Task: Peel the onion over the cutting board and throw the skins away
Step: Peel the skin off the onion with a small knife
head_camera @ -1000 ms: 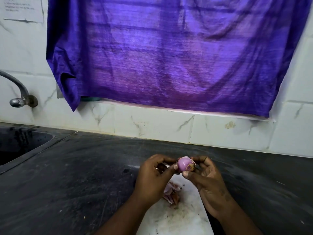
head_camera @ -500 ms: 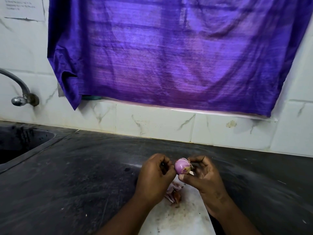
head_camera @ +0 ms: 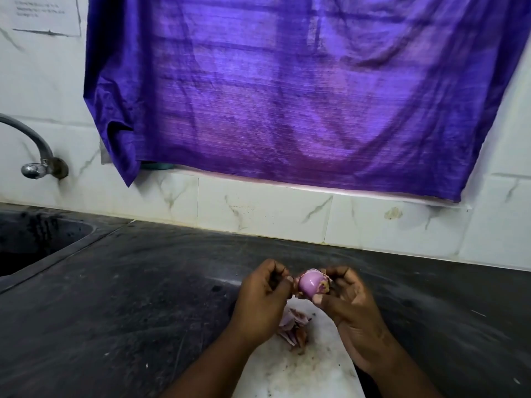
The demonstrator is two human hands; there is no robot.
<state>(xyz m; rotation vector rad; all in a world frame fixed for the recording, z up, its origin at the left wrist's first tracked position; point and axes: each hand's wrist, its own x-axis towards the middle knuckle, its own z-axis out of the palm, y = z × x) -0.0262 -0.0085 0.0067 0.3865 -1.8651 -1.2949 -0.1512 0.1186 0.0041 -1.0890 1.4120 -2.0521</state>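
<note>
A small pink-purple onion (head_camera: pixel 311 284) is held in the air above the white cutting board (head_camera: pixel 304 374). My right hand (head_camera: pixel 349 308) grips it from the right, thumb under it, fingers curled behind. My left hand (head_camera: pixel 263 300) is at its left side, fingertips pinching a bit of skin at the onion's edge. The onion's glossy peeled surface faces me, with its rough root end toward the right hand. A small heap of peeled skins (head_camera: pixel 293 328) lies on the board below my hands.
The board sits on a dark stone counter (head_camera: pixel 129 305). A sink (head_camera: pixel 34 239) with a tap (head_camera: pixel 34 168) is at the far left. A purple cloth (head_camera: pixel 287 90) hangs on the tiled wall behind.
Both hands stay at the same spot over the board. The onion has turned a little in my right hand, showing more bare glossy surface. The left fingertips have shifted along its left edge.
</note>
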